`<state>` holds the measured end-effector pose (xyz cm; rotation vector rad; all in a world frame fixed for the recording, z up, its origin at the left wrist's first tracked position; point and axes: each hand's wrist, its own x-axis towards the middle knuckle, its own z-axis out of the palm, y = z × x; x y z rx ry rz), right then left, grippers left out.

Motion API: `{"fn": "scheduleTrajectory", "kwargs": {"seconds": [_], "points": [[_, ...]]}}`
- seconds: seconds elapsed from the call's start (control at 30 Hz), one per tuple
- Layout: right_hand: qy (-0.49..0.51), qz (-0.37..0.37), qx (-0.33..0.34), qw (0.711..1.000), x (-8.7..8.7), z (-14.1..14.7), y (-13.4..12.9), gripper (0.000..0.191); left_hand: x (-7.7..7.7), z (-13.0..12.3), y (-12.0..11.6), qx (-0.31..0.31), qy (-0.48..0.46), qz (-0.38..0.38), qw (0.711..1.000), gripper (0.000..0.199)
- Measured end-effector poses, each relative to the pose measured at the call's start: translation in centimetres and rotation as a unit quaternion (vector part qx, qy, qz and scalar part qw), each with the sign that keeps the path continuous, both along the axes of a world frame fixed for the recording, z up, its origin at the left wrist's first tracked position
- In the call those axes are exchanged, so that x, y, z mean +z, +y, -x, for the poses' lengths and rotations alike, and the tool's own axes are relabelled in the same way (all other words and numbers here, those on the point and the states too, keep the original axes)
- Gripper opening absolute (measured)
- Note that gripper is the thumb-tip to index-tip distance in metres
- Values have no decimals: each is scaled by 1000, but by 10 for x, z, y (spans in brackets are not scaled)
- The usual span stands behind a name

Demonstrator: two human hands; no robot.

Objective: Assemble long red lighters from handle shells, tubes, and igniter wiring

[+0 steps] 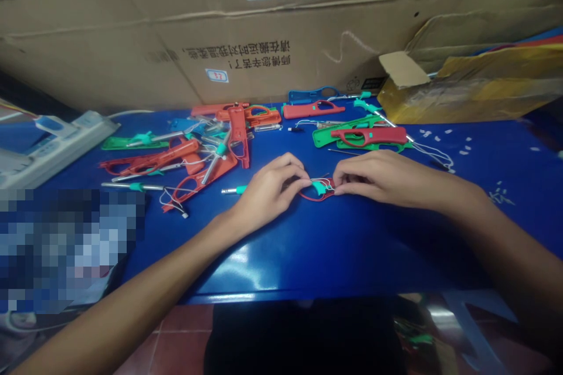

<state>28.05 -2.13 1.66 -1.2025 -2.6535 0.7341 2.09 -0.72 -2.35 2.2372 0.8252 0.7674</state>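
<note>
Near the middle of the blue table, my left hand [281, 183] is closed in a pinch at a thin white wire, over a red lighter housing half [313, 197]. My right hand [367, 179] pinches the right end of that housing, its fingertips close to the wires. A teal trigger [320, 188] sits in the housing's ring. From beneath my left hand a metal lighter tube [229, 191] with a teal collar sticks out to the left. My hands hide most of the housing and tube.
A pile of red, orange and green lighter parts [197, 152] lies left. More housings [373, 136] lie right. Small white bits [466, 146] are scattered beyond. Cardboard [176, 58] stands behind the blue table [272, 258]. A taped box [475, 88] is back right, a power strip [65, 140] left.
</note>
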Motion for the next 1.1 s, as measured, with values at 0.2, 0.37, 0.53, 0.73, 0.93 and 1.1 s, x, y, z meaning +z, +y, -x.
{"fn": "scheduleTrajectory", "kwargs": {"seconds": [0.2,0.37,0.53,0.73,0.93,1.1], "points": [[-4,4,-3,1000,-1,0,1,19,-1,-1,0,-7,11,-24,1000,11],[-1,-1,2,1000,0,-1,1,19,-3,2,-2,-16,22,-81,996,12],[0,-21,15,1000,1,-1,0,21,7,6,-5,-7,143,-238,961,22],[-9,-30,-7,999,0,0,-1,26,9,7,-3,-9,162,-278,947,23],[5,-13,-17,1000,-2,1,3,24,3,7,-2,-14,116,-234,965,22],[5,-11,-15,1000,-2,1,3,20,7,8,-3,-32,138,-226,964,24]]}}
